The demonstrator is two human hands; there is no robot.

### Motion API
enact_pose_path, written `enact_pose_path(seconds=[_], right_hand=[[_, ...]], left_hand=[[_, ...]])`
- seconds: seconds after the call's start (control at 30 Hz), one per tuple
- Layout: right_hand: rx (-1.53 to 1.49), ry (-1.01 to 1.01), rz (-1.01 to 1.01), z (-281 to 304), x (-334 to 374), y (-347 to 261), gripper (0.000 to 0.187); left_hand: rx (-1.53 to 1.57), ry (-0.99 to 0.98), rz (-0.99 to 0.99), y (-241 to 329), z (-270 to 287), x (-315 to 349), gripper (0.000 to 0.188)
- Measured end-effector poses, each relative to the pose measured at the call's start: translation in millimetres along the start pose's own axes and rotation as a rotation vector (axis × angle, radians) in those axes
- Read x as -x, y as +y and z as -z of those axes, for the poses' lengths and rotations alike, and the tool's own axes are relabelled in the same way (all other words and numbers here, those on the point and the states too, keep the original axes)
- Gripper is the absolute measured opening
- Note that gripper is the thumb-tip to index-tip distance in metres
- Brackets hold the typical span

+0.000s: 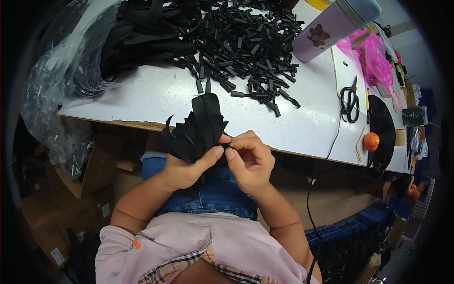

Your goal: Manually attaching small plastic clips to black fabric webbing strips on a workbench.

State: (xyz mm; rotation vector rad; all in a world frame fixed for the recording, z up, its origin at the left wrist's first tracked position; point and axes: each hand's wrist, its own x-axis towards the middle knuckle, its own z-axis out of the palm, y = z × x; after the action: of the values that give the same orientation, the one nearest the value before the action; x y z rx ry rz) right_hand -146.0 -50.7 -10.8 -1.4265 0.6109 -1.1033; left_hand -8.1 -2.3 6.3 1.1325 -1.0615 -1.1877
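My left hand (187, 168) is closed round a fanned bundle of black fabric strips (191, 130), which look like zipper tapes, in front of the table edge. The strips' ends spread upward and to the left. At the bundle's right side my right hand (250, 163) pinches a small black piece (229, 146) beside the left thumb; its exact kind is too small to tell. Just beyond the bundle lies a large heap of black pull tabs (241, 42), like zipper pulls on short cords. Two of these tabs lie close to the far end of the longest strip.
More black strips (146, 35) lie in a clear plastic bag (75, 71) at the left. A lilac bottle (314, 40) stands behind the heap. To the right are scissors (350, 102), an orange fruit (371, 141) and a pink bag (371, 57). Cardboard boxes (61, 217) stand below left.
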Motion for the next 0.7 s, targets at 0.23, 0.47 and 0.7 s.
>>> enact_pose_path(seconds=[0.23, 0.47, 0.7], right_hand=[[-0.017, -0.118, -0.067, 3.5, 0.2, -1.0, 0.005], [-0.357, -0.125, -0.340, 3.4, 4.0, -2.7, 0.009], [0.094, -0.055, 0.166, 1.1, 1.5, 2.3, 0.009]], left_hand=[[-0.098, 0.047, -0.092, 1.3, -1.8, 1.4, 0.018], [-0.269, -0.019, -0.092, 9.2, 6.2, -1.1, 0.017], [-0.073, 0.051, 0.062, -4.7, 6.9, 4.5, 0.015]])
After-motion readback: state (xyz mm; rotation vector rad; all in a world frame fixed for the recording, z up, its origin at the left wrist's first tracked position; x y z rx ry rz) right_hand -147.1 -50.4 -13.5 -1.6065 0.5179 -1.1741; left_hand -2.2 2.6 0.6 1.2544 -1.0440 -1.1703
